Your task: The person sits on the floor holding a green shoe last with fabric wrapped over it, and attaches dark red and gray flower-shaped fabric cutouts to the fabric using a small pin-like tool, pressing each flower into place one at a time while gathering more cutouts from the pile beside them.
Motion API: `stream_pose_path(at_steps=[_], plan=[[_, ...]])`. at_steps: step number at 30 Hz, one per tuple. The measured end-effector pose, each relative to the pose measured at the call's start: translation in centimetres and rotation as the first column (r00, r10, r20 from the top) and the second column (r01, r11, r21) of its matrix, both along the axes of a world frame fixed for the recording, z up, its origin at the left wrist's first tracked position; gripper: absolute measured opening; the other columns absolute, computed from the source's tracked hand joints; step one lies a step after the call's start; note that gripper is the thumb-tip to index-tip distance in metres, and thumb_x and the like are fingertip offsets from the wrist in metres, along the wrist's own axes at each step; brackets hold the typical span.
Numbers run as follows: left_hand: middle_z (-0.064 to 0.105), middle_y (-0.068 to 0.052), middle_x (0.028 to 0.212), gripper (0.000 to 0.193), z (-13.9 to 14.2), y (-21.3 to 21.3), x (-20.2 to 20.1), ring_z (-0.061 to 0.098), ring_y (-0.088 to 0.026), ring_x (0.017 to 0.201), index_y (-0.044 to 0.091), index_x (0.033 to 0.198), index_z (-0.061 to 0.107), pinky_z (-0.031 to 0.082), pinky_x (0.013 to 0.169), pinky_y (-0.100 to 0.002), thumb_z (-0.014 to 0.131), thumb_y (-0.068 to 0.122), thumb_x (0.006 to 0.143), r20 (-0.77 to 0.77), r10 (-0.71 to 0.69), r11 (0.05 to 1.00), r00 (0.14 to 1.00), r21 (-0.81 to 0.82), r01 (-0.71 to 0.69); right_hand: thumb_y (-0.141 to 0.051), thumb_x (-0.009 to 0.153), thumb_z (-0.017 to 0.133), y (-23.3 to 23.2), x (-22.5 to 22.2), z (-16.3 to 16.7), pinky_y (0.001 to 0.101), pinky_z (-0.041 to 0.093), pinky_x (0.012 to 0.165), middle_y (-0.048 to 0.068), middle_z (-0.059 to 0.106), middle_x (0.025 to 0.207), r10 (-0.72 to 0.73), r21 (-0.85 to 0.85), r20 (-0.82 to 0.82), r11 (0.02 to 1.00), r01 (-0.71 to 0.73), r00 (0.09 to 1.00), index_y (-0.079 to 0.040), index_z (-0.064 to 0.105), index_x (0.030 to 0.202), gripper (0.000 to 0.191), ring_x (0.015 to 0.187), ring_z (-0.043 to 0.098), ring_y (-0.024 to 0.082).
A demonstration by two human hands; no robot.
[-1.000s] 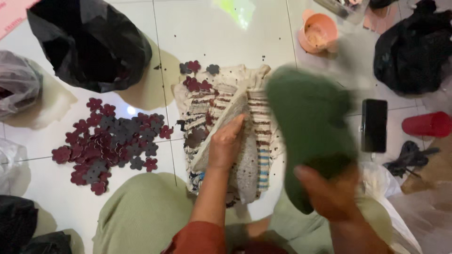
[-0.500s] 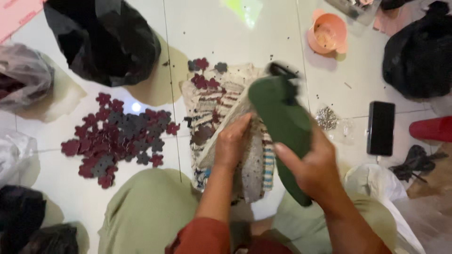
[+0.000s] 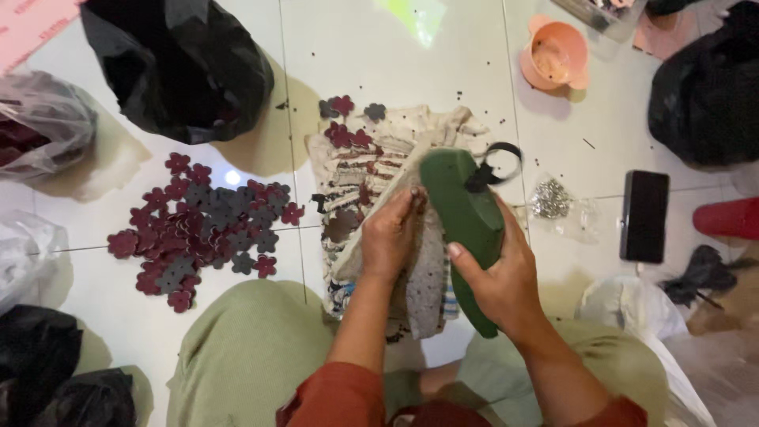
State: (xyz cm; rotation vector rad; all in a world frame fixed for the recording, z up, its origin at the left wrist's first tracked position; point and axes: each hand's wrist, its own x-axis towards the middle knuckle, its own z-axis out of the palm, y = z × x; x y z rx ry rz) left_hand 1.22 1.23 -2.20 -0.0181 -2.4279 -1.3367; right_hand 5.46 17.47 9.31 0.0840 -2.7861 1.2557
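Landmark: striped cloth (image 3: 371, 170) on the tiled floor.
Right hand (image 3: 498, 281): fingers wrapped around the dark green sole-shaped foam piece (image 3: 462, 213), held on edge over the cloth's right side, apparently for working.
Left hand (image 3: 391, 237): curled, gripping a folded edge of the cloth, apparently to steady it.
Flower cut-outs (image 3: 205, 229): maroon and grey, piled left of the cloth.
Black bag (image 3: 182, 63): beyond the cloth, left.
Peach bowl (image 3: 557, 59): beyond the cloth, right.

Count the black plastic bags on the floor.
3 at least: one black bag at top left, one black bag at top right, and a dark bundle at bottom left that may be one bag or two; frame edges may hide more.
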Motion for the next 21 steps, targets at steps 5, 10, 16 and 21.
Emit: stream_pose_path(at_steps=[5, 10, 16, 21], plan=[[0.076, -0.012, 0.113, 0.022, 0.4, 0.0, -0.1, 0.076, -0.030, 0.097, 0.008, 0.118, 0.073, 0.060, 0.082, -0.038, 0.069, 0.006, 0.096, -0.033, -0.029, 0.994, 0.999, 0.104, 0.032, -0.034, 0.078, 0.082, 0.6, 0.7, -0.4, 0.0433, 0.050, 0.097, 0.019, 0.064, 0.125, -0.058, 0.265, 0.079, 0.964, 0.035, 0.995, -0.008, 0.049, 0.151, 0.084, 0.116, 0.063, 0.037], [0.077, -0.010, 0.111, 0.019, 0.6, 0.0, 0.1, 0.077, -0.027, 0.096, 0.009, 0.117, 0.074, 0.061, 0.081, -0.036, 0.069, 0.010, 0.099, -0.015, -0.007, 0.985, 1.000, 0.175, 0.009, -0.042, 0.077, 0.084, 0.9, 0.3, -1.6, 0.0479, 0.050, 0.093, 0.020, 0.063, 0.122, 0.043, 0.469, 0.050, 0.881, -0.062, 0.998, -0.007, 0.053, 0.141, 0.079, 0.110, 0.061, 0.041], [0.078, -0.014, 0.107, 0.019, 0.6, -0.5, -0.4, 0.074, -0.028, 0.097, 0.008, 0.121, 0.074, 0.059, 0.083, -0.032, 0.065, 0.015, 0.105, 0.141, 0.029, 0.862, 0.990, 0.497, -0.096, -0.044, 0.071, 0.084, 0.2, 0.5, -1.7, 0.0478, 0.050, 0.082, 0.021, 0.062, 0.112, 0.022, 0.625, 0.083, 0.778, -0.069, 0.996, -0.014, 0.054, 0.147, 0.087, 0.095, 0.061, 0.039], [0.072, -0.016, 0.094, 0.026, 2.2, -1.6, 0.0, 0.064, -0.033, 0.077, 0.008, 0.122, 0.073, 0.052, 0.074, -0.036, 0.066, 0.019, 0.100, 0.222, 0.197, 0.880, 0.955, 0.389, -0.272, -0.044, 0.078, 0.083, 1.3, 0.1, -2.7, 0.0460, 0.049, 0.095, 0.024, 0.061, 0.129, -0.004, 0.373, 0.117, 0.927, -0.041, 0.993, -0.004, 0.050, 0.147, 0.086, 0.116, 0.060, 0.040]])
